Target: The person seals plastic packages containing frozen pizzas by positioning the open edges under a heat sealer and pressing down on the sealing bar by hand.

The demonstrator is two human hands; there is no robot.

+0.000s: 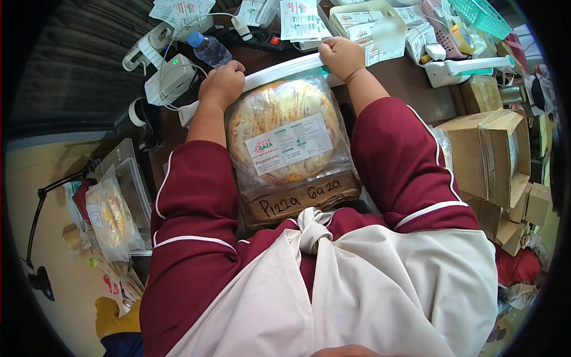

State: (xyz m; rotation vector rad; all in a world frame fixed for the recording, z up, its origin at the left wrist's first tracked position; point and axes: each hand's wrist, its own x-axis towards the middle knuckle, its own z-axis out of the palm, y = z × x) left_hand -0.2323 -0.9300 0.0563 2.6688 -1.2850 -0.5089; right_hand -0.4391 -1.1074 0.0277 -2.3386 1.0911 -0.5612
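Note:
A packaged pizza (282,113) in a clear plastic bag, with a white "Pizza Gaza Pepperoni" label (289,144), lies in front of my body. It rests on a cardboard box (300,199) with "Pizza Gaza" handwritten on it. Across the bag's far end runs the long white bar of a heat sealer (281,71). My left hand (222,84) is closed over the bar's left part, knuckles up. At the bar's right end, my right hand (343,58) is curled closed on it. The fingertips of both hands are hidden.
A water bottle (209,50) stands beyond my left hand, near white cabled devices (171,80). Label stacks (303,19) and a cream tray (357,15) line the far side. Another hand sealer (458,71) and cardboard boxes (482,154) are at right; bagged pizzas (113,217) at left.

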